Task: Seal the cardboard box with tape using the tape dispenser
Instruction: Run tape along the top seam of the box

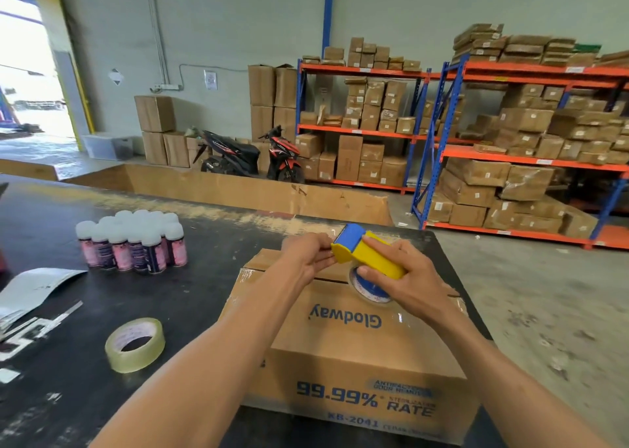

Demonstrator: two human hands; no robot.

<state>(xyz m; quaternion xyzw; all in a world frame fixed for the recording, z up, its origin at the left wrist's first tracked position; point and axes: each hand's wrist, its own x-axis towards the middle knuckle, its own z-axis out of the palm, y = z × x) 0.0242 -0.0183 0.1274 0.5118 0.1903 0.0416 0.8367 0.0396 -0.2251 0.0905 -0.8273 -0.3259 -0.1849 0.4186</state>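
Head view: right hand (405,277) gripping tape dispenser (369,255), left fingers (321,243) pinching its front edge, over cardboard box (340,355).

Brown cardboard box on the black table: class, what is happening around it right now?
A person holds a yellow and blue tape dispenser over the brown printed cardboard box. The right hand grips its handle; the left hand pinches its front end. The top seam looks untaped. A loose clear tape roll and white-capped bottles sit left.
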